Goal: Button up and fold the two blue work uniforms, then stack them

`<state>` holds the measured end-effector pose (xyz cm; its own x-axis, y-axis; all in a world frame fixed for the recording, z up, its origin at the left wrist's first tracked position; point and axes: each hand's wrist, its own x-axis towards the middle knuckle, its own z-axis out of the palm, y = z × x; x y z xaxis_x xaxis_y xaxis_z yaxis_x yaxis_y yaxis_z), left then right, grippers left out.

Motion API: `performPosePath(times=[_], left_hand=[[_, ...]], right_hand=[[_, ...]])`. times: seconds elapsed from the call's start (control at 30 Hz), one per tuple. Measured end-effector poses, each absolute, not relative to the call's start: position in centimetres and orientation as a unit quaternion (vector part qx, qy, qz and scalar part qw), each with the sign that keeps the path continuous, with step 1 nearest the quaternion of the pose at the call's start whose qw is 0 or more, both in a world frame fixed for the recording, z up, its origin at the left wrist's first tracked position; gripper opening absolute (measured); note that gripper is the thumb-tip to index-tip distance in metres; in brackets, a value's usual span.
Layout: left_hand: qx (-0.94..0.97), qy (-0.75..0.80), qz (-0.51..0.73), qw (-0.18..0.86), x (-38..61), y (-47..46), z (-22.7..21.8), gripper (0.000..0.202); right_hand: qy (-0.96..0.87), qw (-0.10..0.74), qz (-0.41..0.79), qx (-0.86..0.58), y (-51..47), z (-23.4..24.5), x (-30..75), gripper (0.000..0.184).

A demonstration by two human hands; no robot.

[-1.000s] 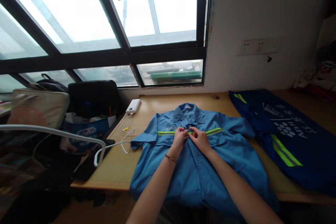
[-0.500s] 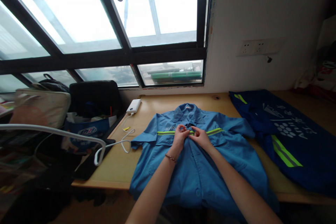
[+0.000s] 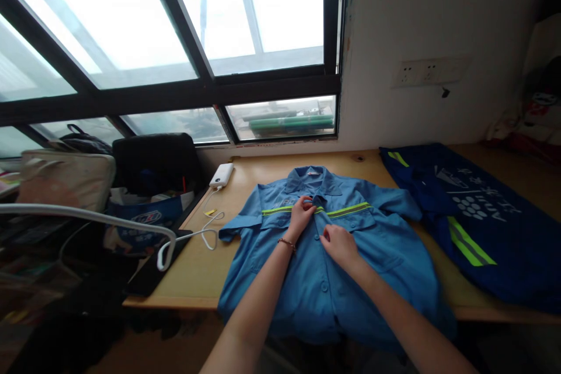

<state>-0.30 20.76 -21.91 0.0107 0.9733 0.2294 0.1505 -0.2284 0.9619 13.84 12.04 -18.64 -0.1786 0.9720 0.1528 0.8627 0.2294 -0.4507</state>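
- Head view: shirt (image 3: 302,292) lies front up on the table (image 3: 193,274), collar to the far side, lower part over the near edge; both hands are at its front.
- Left hand (image 3: 301,216): fingers closed in a pinch on the shirt's front edge, at the yellow stripe (image 3: 350,209) below the collar.
- Right hand (image 3: 340,245): fingers curled, nearer and to the right of the left hand; their tips are just right of a button (image 3: 316,238); whether they grip cloth, I cannot tell.
- Dark garment (image 3: 464,198) lies to the right, beside the shirt's right-hand sleeve; power bank (image 3: 221,175) sits far left on the table; its cable (image 3: 211,228) loops near the left-hand sleeve.
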Motion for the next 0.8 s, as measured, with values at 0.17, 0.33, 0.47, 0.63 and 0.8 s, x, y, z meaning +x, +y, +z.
performPosePath(times=[0.17, 0.33, 0.47, 0.63, 0.8], left_hand=[[0.618, 0.489, 0.489, 0.373, -0.4, 23.9, -22.2, 0.026], [0.630, 0.522, 0.472, 0.327, 0.0, 26.3, -22.3, 0.022], [0.623, 0.543, 0.476, 0.301, 0.6, 26.7, -22.2, 0.031], [0.603, 0.504, 0.471, 0.401, 1.0, 24.7, -22.0, 0.049], [0.637, 0.571, 0.433, 0.283, 0.1, 20.0, -21.6, 0.031]], right_hand=[[-0.733, 0.161, 0.071, -0.657, 10.7, -19.5, 12.9, 0.022], [-0.700, 0.145, 0.140, -0.685, 13.7, -19.2, 12.5, 0.027], [-0.641, 0.261, 0.274, -0.667, 15.9, -20.1, 13.4, 0.024], [-0.551, 0.404, 0.457, -0.570, 16.9, -21.4, 15.1, 0.024], [-0.493, 0.439, 0.548, -0.513, 17.3, -20.9, 16.3, 0.031]])
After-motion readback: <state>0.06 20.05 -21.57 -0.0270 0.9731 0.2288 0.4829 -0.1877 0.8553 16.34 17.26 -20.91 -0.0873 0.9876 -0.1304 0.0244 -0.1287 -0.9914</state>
